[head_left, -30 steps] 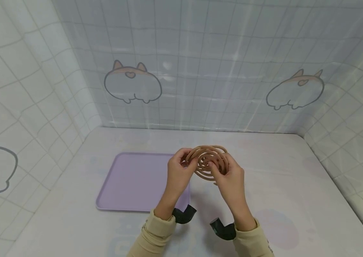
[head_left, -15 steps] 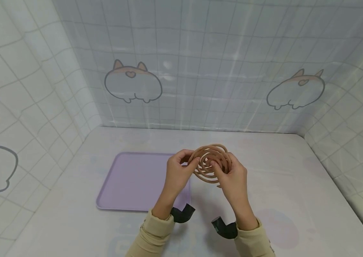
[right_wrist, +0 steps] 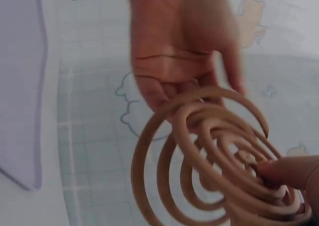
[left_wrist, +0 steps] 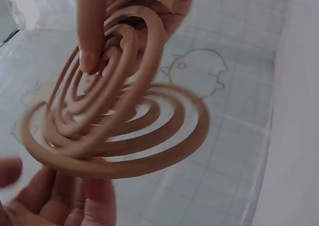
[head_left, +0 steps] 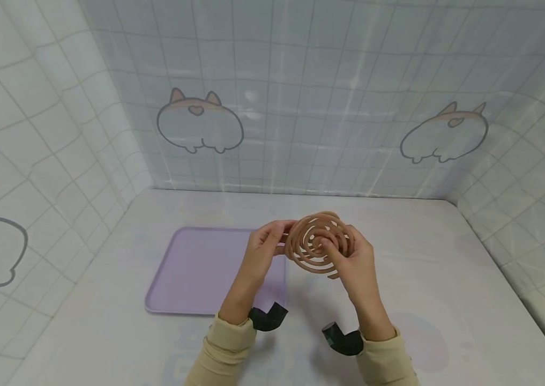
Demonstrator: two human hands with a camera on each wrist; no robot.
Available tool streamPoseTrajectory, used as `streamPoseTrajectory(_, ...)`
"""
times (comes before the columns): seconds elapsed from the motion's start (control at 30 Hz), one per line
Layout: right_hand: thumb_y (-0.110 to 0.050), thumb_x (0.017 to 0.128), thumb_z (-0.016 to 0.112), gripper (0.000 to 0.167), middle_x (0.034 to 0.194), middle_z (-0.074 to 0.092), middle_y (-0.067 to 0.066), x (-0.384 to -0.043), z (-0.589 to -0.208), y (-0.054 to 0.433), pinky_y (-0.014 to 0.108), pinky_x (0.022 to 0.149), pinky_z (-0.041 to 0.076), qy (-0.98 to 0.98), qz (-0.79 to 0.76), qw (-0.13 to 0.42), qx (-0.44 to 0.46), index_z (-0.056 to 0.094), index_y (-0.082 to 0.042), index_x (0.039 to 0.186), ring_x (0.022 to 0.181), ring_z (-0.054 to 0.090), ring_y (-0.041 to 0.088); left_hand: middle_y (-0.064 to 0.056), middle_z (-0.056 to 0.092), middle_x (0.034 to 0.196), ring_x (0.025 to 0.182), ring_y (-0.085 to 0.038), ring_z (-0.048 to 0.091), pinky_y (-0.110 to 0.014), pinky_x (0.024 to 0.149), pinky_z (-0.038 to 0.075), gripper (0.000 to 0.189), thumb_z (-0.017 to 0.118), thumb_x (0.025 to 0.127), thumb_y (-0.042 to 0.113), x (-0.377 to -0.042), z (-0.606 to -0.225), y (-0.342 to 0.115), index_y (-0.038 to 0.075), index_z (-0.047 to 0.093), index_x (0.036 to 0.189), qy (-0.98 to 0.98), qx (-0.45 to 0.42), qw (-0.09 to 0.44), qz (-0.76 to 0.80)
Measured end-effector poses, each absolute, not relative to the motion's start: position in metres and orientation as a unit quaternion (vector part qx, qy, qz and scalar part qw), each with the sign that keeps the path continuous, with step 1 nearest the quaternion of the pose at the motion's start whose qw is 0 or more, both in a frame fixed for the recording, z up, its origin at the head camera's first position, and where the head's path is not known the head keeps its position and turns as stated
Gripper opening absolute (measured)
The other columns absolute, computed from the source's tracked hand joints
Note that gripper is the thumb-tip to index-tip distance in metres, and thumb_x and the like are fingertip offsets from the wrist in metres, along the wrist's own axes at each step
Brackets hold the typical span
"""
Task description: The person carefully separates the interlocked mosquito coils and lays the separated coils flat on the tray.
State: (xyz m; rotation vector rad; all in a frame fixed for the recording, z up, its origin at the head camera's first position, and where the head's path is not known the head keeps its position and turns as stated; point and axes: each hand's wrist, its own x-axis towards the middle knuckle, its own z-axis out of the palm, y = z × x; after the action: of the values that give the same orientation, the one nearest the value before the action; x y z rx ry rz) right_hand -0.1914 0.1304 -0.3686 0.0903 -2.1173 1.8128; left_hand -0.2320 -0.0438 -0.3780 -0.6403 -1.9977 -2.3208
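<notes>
Brown coils (head_left: 319,234), seemingly two spirals interleaved, held up over the surface (head_left: 407,289), beside the right edge of the purple tray (head_left: 204,271) as seen from the head. Right hand (head_left: 356,262) has a closed pinch, thumb near the spiral's middle. Left hand (head_left: 260,251) has a loose grip: thumb well apart from the coils, fingers at the outer edge; firm contact can't be told. Risks, my judgement: thin rings could snap if pulled sideways while crossed, and since the right pinch likely carries most of the load, a slip there could drop everything. Head view makes the coils look almost like one flat disc; left wrist view shows one spiral tilted up across the other. Right wrist view shows the left palm and spread thumb, which the head view hides.
</notes>
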Motion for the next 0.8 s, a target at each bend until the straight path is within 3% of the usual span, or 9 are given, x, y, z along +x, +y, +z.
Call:
streamPoseTrajectory(0.17,-0.009,0.085,0.066,0.027,0.068,0.057,0.001,-0.190,-0.365,0.133,0.026,0.048,0.051,-0.712,0.692,0.110,0.052,0.056,0.002,0.107,0.060,0.057,0.009,-0.012,0.059,0.109,0.095,-0.022,0.059,-0.033,0.079,0.050,0.041,0.044,0.099,0.028,-0.239,-0.384,-0.047,-0.005,0.054,0.121,-0.609,-0.177,-0.045,-0.772)
streamPoseTrajectory(0.27,-0.005,0.087,0.062,0.035,0.075,0.062,-0.001,-0.189,-0.364,0.134,0.025,0.054,0.052,-0.684,0.723,0.065,0.077,0.050,0.005,0.118,0.065,0.060,0.009,-0.006,0.058,0.113,0.102,-0.018,0.054,-0.036,0.086,0.044,0.034,0.041,0.099,0.027,-0.245,-0.393,-0.045,0.005,0.056,0.121,-0.606,-0.191,-0.113,-0.764)
streamPoseTrajectory(0.4,-0.001,0.089,0.058,0.042,0.085,0.064,0.000,-0.187,-0.363,0.136,0.025,0.061,0.053,-0.651,0.751,0.017,0.105,0.042,0.008,0.127,0.073,0.063,0.010,0.003,0.057,0.082,0.076,-0.011,0.051,-0.028,0.069,0.042,0.030,0.047,0.094,0.043,-0.251,-0.406,-0.038,0.019,0.065,0.094,-0.578,-0.228,-0.217,-0.753)
streamPoseTrajectory(0.5,0.001,0.089,0.057,0.045,0.093,0.063,0.000,-0.187,-0.362,0.137,0.023,0.068,0.052,-0.640,0.758,0.001,0.121,0.039,0.009,0.130,0.079,0.061,0.009,0.007,0.051,0.065,0.061,-0.007,0.046,-0.023,0.056,0.039,0.032,0.052,0.090,0.050,-0.253,-0.414,-0.034,0.022,0.065,0.080,-0.529,-0.260,-0.259,-0.765)
streamPoseTrajectory(0.67,0.001,0.089,0.056,0.047,0.093,0.063,0.002,-0.187,-0.361,0.141,0.023,0.068,0.052,-0.622,0.770,-0.023,0.137,0.037,0.009,0.132,0.080,0.061,0.011,0.005,0.060,0.081,0.071,-0.006,0.055,-0.020,0.063,0.046,0.027,0.044,0.098,0.033,-0.253,-0.420,-0.035,0.017,0.066,0.101,-0.427,-0.291,-0.287,-0.807)
streamPoseTrajectory(0.8,0.001,0.090,0.055,0.042,0.086,0.065,0.002,-0.187,-0.360,0.143,0.025,0.068,0.053,-0.612,0.777,-0.032,0.146,0.039,0.011,0.127,0.075,0.064,0.013,-0.002,0.062,0.096,0.083,-0.007,0.059,-0.018,0.070,0.049,0.027,0.036,0.101,0.017,-0.252,-0.418,-0.039,0.008,0.052,0.121,-0.369,-0.271,-0.297,-0.838)
